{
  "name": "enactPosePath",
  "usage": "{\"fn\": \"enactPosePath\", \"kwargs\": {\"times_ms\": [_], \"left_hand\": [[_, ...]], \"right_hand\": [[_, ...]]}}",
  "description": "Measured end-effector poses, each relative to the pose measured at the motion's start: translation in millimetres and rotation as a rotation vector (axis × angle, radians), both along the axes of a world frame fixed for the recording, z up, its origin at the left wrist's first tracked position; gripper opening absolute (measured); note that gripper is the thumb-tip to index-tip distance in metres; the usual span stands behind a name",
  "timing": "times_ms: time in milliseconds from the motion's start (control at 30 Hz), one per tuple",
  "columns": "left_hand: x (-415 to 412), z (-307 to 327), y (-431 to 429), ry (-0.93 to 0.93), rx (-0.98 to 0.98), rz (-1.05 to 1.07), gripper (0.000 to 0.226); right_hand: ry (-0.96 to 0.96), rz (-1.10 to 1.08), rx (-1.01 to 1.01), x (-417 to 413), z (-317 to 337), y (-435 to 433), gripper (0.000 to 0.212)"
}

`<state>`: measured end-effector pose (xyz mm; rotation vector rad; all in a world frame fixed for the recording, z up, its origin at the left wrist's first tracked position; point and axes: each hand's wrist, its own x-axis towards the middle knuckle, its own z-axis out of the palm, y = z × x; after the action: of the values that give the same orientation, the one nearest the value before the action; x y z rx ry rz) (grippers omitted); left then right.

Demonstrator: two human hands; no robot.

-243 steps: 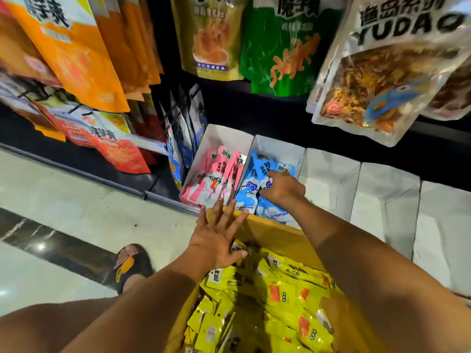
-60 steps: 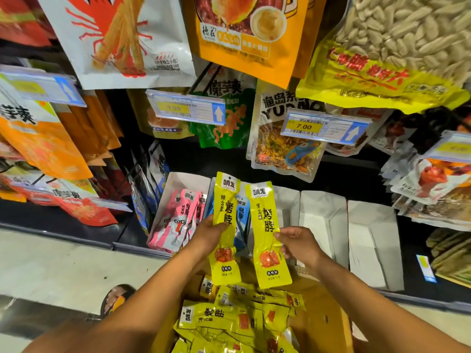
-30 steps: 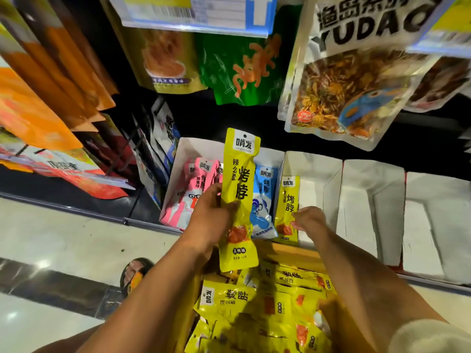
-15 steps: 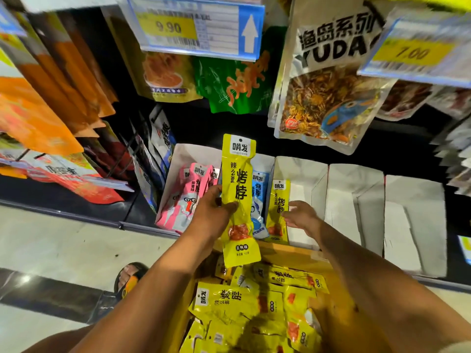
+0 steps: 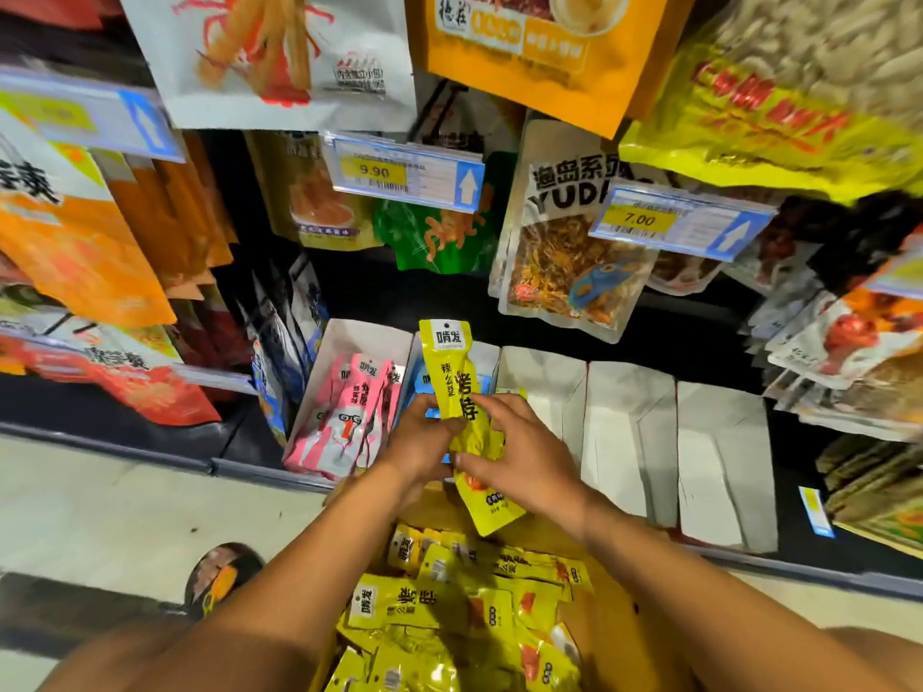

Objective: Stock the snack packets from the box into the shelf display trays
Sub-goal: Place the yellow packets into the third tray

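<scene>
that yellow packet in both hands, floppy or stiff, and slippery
Probably floppy: the yellow packet kinks where the left hand and right hand pinch it. Likely light, since a finger pinch holds it upright. Its glossy film may be slippery.

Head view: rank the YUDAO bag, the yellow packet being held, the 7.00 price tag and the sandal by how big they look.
1. YUDAO bag, clearly largest.
2. held yellow packet and 7.00 price tag: about alike, and the packet is partly covered, so unranked.
3. sandal, smallest, though partly hidden.
</scene>
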<state>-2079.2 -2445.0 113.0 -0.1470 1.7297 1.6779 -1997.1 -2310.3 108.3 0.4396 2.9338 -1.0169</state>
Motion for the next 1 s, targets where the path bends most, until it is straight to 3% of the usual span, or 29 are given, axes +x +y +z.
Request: {"fn": "enactPosePath", "kwargs": {"times_ms": [133, 367, 433, 533, 600, 767, 1000], "left_hand": [[7, -6, 9, 0.047, -0.034, -0.071, 0.023], [4, -21, 15, 0.254, -0.147, -0.217, 0.024], [7, -26, 8, 0.413, -0.262, -0.362, 0.034], [14, -44, -9, 0.696, -0.587, -0.631, 0.054], [17, -62, -19, 0.771, -0.751, -0.773, 0.06], [25, -95, -34, 0.677, -1.01, -1.079, 0.069], [29, -108, -40, 0.718, -1.072, -1.148, 0.073]], "right_hand": [[-0.024, -0.073, 0.121, 4, 4, -11, 0.077], [-0.083, -0.209, 0.05, -1, -12, 4, 0.078], [-0.075, -0.247, 0.042, -4, -20, 19, 0.079], [-0.154, -0.325, 0.091, -12, -42, 50, 0.081], [-0.225, -0.363, 0.119, -20, -58, 71, 0.08], [-0.357, -0.377, 0.161, -31, -100, 100, 0.073], [-0.428, -0.41, 0.185, -41, -163, 111, 0.064]]}}
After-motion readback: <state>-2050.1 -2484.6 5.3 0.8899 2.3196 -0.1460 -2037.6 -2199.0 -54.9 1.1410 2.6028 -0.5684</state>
